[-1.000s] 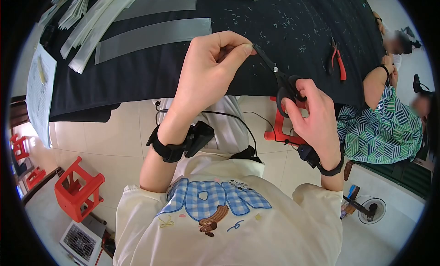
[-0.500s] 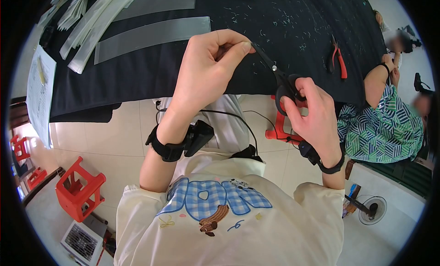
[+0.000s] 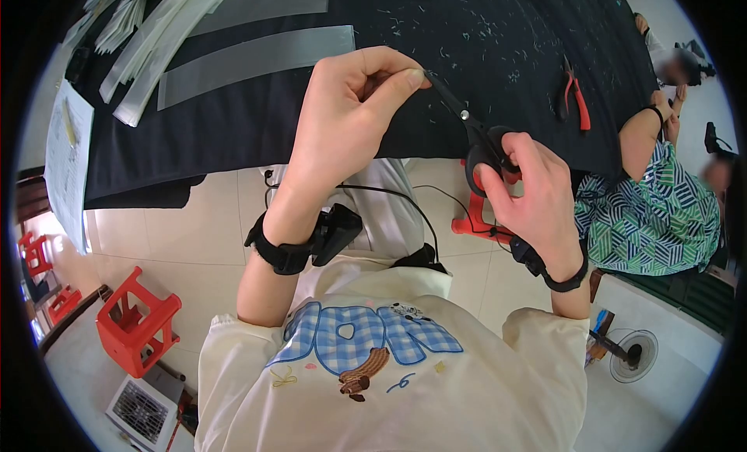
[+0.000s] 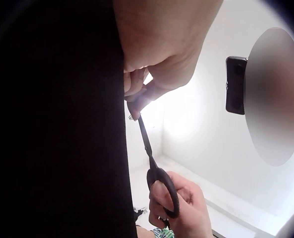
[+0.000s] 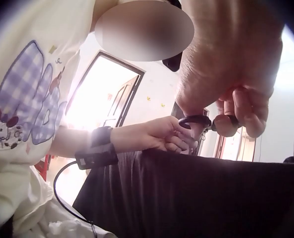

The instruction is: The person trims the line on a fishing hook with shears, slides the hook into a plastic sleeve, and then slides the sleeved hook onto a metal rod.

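In the head view the right hand (image 3: 537,199) holds black scissors (image 3: 480,133) by the handle loops, blades pointing up and left. The left hand (image 3: 342,117) has its thumb and forefinger pinched together right at the blade tips. In the left wrist view a small thin wire-like piece (image 4: 132,118) shows at the left fingertips beside the scissors (image 4: 148,148); its full shape is too small to tell. From the right wrist view, thumb and fingers sit in the scissor loops (image 5: 195,121), and the blades are hidden.
Clear plastic strips (image 3: 257,66) lie on the black cloth (image 3: 233,144) at the upper left. Red-handled pliers (image 3: 577,102) lie at the right, with small clippings scattered between. A written sheet (image 3: 66,172) hangs at the left edge. Another person sits at the far right.
Both hands and the scissors stay nearly in place, with the left hand a few pixels further up and left. The strips and pliers shift slightly in the view.
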Motion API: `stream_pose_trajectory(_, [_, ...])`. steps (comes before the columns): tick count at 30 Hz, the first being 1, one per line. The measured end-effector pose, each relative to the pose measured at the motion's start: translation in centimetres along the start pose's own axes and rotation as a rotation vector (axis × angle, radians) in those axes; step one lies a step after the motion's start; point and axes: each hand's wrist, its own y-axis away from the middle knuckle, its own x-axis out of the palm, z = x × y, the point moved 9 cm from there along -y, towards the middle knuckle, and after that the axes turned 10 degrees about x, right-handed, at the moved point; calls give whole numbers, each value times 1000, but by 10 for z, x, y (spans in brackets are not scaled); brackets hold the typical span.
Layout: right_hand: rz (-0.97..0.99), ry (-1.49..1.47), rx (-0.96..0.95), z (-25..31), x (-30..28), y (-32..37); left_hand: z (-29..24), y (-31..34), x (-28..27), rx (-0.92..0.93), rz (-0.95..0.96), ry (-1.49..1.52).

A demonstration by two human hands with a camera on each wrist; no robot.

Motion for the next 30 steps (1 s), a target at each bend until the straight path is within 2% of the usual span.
stream_pose_trajectory(4, [-3, -1, -27, 2, 0, 0, 0, 2, 1, -86, 22, -4])
stream_pose_trajectory(19, [-75, -50, 22, -3, 5, 4, 1, 3, 2, -80, -1, 32])
stream_pose_trajectory(30, [-50, -72, 62, -3, 7, 4, 0, 1, 2, 10, -24, 43])
